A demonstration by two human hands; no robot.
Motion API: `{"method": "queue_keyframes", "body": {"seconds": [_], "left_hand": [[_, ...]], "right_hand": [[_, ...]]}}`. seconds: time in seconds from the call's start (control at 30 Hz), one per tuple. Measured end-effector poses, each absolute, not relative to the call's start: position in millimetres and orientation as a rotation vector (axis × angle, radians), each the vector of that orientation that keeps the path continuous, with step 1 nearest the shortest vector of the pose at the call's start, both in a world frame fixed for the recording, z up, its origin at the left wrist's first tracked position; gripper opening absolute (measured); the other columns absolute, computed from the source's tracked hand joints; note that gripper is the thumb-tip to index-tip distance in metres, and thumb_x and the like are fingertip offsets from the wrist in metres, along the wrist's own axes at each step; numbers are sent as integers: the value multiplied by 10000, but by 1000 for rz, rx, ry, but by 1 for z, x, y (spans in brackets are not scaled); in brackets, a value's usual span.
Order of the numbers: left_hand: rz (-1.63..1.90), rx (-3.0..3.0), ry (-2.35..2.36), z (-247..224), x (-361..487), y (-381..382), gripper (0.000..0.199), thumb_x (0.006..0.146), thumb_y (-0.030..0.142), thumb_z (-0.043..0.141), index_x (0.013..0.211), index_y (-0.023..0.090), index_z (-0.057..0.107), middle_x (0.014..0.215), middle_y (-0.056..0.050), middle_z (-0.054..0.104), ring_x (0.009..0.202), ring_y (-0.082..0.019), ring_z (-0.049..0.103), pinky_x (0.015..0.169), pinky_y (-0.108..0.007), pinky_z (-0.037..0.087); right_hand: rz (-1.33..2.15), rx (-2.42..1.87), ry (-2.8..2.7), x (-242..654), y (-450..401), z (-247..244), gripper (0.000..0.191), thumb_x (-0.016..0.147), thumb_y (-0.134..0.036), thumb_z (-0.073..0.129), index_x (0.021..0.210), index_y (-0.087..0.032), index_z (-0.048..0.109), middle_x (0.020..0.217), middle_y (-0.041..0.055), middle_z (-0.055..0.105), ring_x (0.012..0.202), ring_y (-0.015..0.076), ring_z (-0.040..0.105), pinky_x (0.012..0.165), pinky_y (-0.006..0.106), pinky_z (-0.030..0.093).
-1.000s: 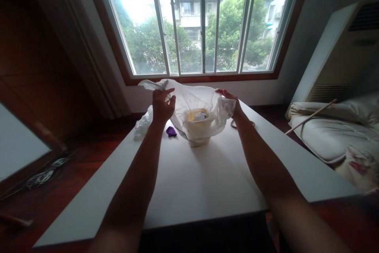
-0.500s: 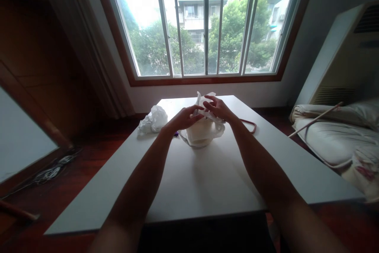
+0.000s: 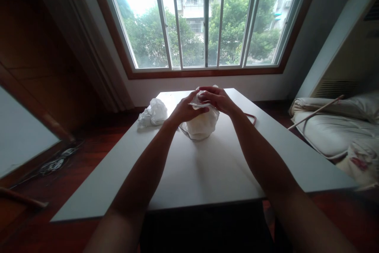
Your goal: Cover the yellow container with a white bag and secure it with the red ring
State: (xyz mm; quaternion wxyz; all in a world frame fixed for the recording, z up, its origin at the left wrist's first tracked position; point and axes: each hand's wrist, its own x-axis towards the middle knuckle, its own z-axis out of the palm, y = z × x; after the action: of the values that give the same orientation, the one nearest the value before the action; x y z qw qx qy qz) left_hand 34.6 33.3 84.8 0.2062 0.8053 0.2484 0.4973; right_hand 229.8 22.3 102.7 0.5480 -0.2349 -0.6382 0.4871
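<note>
A thin white plastic bag (image 3: 203,126) stands on the table, wrapped round a pale, bulky thing that shows only dimly through it. My left hand (image 3: 187,109) is at the bag's upper left, its thumb lying across the front and its fingers curled round the gathered top. From the right, my right hand (image 3: 218,100) closes over the same top, with bent fingers on the bunched plastic. The fingertips of both hands nearly meet, and part of the bag's mouth is hidden behind them.
A crumpled white plastic bag (image 3: 154,113) lies at the table's left. Behind my right forearm, a reddish-brown rod-like frame (image 3: 251,118) rests on the white table (image 3: 177,178). A cushioned seat (image 3: 322,126) with a thin stick (image 3: 315,113) is at the right. A window (image 3: 204,20) is ahead.
Both hands have closed in on the bag's top, and its loose edges are drawn up and inward. The bag's flared sides look narrower. The view has tilted slightly down.
</note>
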Motion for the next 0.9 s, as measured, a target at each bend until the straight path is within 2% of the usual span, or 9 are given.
{"method": "queue_keyframes", "body": {"seconds": [0.07, 0.17, 0.27, 0.37, 0.47, 0.53, 0.67, 0.77, 0.9], "left_hand": [[1406, 2260, 666, 80, 36, 38, 518, 666, 185, 836, 1164, 190, 689, 1024, -78, 742, 885, -235, 688, 824, -333, 531], [1461, 2236, 671, 76, 31, 49, 282, 701, 116, 766, 976, 148, 716, 867, -54, 732, 744, -182, 651, 721, -286, 509], [1570, 2092, 709, 77, 23, 56, 255, 704, 99, 741, 953, 142, 710, 839, -41, 718, 717, -159, 637, 691, -261, 497], [1642, 1998, 746, 84, 18, 57, 248, 723, 111, 697, 966, 156, 721, 857, -32, 718, 729, -147, 635, 679, -245, 493], [1729, 1922, 787, 92, 19, 56, 261, 717, 128, 647, 961, 174, 726, 877, -25, 723, 757, -148, 641, 665, -237, 492], [1763, 1846, 807, 94, 20, 57, 273, 706, 145, 628, 962, 171, 720, 892, -30, 727, 780, -154, 650, 675, -240, 501], [1742, 1769, 836, 94, 18, 63, 335, 708, 189, 618, 1030, 162, 709, 897, -39, 729, 794, -168, 663, 704, -260, 531], [1684, 1840, 885, 94, 11, 61, 325, 727, 222, 602, 1023, 163, 722, 934, -49, 737, 788, -182, 670, 711, -296, 552], [1504, 2193, 815, 104, 4, 41, 346, 726, 246, 660, 1050, 141, 726, 1016, -91, 744, 917, -231, 679, 863, -359, 533]], "right_hand": [[1148, -494, -1557, 228, 19, 105, 476, 743, -391, 817, 1155, -196, 684, 989, 46, 743, 846, 171, 712, 781, 331, 610], [875, -573, -1514, 232, 23, 106, 401, 783, -381, 764, 1139, -213, 686, 1078, 47, 716, 777, 138, 693, 670, 275, 590], [563, -739, -1520, 242, 29, 105, 331, 799, -337, 725, 1100, -201, 712, 1095, 56, 706, 639, 91, 608, 555, 231, 523], [442, -856, -1806, 249, 26, 105, 453, 765, -307, 761, 1199, -192, 697, 1105, 73, 711, 587, 77, 543, 558, 244, 494], [360, -934, -2018, 248, 19, 106, 572, 744, -368, 799, 1264, -172, 664, 1011, 73, 728, 601, 101, 563, 594, 256, 481], [296, -978, -2037, 243, 15, 107, 545, 735, -383, 808, 1215, -157, 681, 891, 52, 724, 615, 120, 580, 601, 253, 466], [454, -1046, -1870, 236, 19, 104, 249, 777, -280, 738, 981, -144, 695, 612, -19, 629, 487, 103, 519, 495, 234, 405], [702, -1019, -1485, 236, 27, 104, 161, 785, -247, 700, 905, -167, 628, 545, -45, 592, 392, 90, 472, 404, 221, 367], [954, -811, -1171, 237, 30, 109, 219, 732, -236, 741, 905, -181, 618, 652, -20, 661, 546, 128, 636, 531, 245, 528]]}}
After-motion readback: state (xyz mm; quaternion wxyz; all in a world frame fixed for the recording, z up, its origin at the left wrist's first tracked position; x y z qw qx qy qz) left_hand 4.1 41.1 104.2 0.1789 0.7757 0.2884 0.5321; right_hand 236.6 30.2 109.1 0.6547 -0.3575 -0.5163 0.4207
